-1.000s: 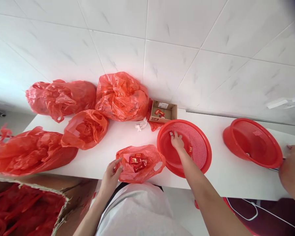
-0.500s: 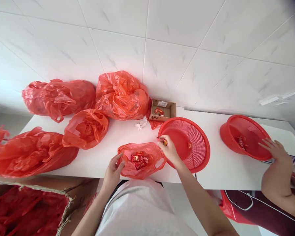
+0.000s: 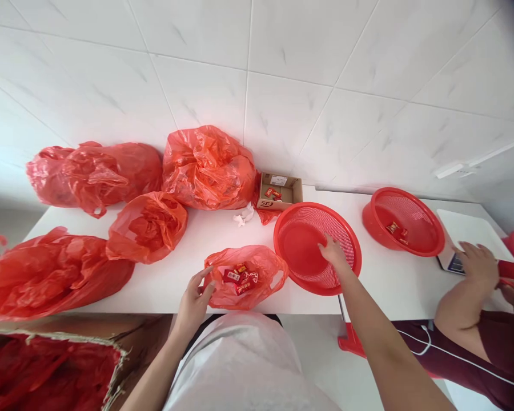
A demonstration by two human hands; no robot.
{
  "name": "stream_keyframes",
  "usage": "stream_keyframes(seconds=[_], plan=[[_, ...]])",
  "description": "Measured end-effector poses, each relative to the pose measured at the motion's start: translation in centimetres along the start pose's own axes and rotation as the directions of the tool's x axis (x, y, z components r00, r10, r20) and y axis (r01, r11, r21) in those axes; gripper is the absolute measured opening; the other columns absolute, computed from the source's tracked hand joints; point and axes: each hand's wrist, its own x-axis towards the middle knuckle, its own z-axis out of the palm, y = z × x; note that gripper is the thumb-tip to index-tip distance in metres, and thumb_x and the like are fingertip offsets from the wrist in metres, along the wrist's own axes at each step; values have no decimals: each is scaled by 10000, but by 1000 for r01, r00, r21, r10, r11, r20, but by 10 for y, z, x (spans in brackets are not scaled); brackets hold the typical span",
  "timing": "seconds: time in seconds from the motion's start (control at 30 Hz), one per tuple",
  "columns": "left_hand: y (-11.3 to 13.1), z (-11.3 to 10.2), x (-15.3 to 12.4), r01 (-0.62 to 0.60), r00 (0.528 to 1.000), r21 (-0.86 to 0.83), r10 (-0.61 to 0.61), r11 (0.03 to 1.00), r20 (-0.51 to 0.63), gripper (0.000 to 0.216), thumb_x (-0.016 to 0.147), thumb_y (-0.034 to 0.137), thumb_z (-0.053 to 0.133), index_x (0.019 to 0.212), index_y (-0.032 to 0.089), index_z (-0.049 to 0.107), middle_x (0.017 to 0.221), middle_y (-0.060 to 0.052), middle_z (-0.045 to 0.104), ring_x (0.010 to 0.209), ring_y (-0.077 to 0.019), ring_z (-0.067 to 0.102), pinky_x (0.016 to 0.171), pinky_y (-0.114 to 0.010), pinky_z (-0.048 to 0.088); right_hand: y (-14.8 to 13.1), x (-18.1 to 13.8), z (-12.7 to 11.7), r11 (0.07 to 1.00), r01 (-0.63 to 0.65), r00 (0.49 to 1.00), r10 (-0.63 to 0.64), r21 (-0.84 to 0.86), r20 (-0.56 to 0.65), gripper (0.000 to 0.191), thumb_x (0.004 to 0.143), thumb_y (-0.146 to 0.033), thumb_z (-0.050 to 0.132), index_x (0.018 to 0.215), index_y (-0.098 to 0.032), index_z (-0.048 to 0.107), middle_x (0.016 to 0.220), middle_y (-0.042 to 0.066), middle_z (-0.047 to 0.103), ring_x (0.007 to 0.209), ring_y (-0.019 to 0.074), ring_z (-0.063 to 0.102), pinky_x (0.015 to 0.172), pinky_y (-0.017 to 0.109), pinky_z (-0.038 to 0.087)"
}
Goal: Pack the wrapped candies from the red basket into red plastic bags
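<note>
A small open red plastic bag (image 3: 263,277) with several red-wrapped candies (image 3: 240,278) lies at the near edge of the white counter (image 3: 394,285). My left hand (image 3: 193,298) pinches the bag's left rim, thumb and fingers closed on the plastic. To the bag's right stands a round red mesh basket (image 3: 304,240). My right hand (image 3: 334,255) reaches into its right half, with the fingers curled down against the mesh. What they cover is hidden.
Several stuffed red bags (image 3: 208,168) crowd the counter's left and back. A small cardboard box (image 3: 279,191) holds candies by the wall. A second red basket (image 3: 400,222) has candies; beside it another person's hand (image 3: 475,262) rests on a flat device. A carton of red bags (image 3: 47,371) sits below left.
My right hand carried a candy from the basket to the small bag, then returned into the basket's right half. The other person's hand left the second basket for the device.
</note>
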Motion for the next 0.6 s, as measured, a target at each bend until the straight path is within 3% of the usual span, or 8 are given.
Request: stream_keyframes(seconds=[0.1,0.23,0.33,0.43,0.5,0.6], plan=[[3,-1,-4,18,1000,-85,-20,996,-21,651,791,511,603,1367,239,471,1199,-89,599,717,-143,639,678,-304,531,15,3,15,1000,-28,999,29,-14,44,513,818,-298,546,1299,-120,541,1321,238,510,1076,330,602,840,443,484],[-1,-1,-5,48,995,-194,-65,980,-80,814,762,500,644,1447,224,302,1124,-77,597,740,-145,645,683,-314,548,-1,-5,39,996,51,991,-60,75,123,273,820,-236,467,990,-149,663,979,151,670,867,273,644,728,397,507],[-5,0,-5,93,994,-227,-102,969,-30,803,742,513,667,1399,154,377,1028,-84,654,797,-187,667,737,-346,549,-34,-23,44,969,147,977,-173,198,126,224,848,-259,441,942,-195,635,971,106,685,852,239,651,719,351,515],[-5,1,-5,116,993,-235,-112,965,29,688,740,538,664,1270,124,520,947,-86,704,843,-224,677,758,-352,537,-73,-62,45,917,264,950,-301,298,86,218,892,-336,441,998,-229,599,1026,65,678,899,204,646,776,316,516],[-3,3,-5,114,993,-220,-110,969,31,589,741,548,662,1149,127,605,885,-72,715,787,-214,669,718,-330,524,-97,-97,49,867,354,911,-404,349,79,199,897,-361,475,998,-248,604,1014,37,679,927,190,639,845,310,503],[2,4,-6,97,995,-196,-95,976,20,487,740,558,666,995,143,658,743,-27,685,654,-173,625,636,-289,493,-121,-140,60,716,564,763,-643,411,73,267,916,-328,482,1152,-270,593,1157,49,644,1046,200,603,946,345,468]])
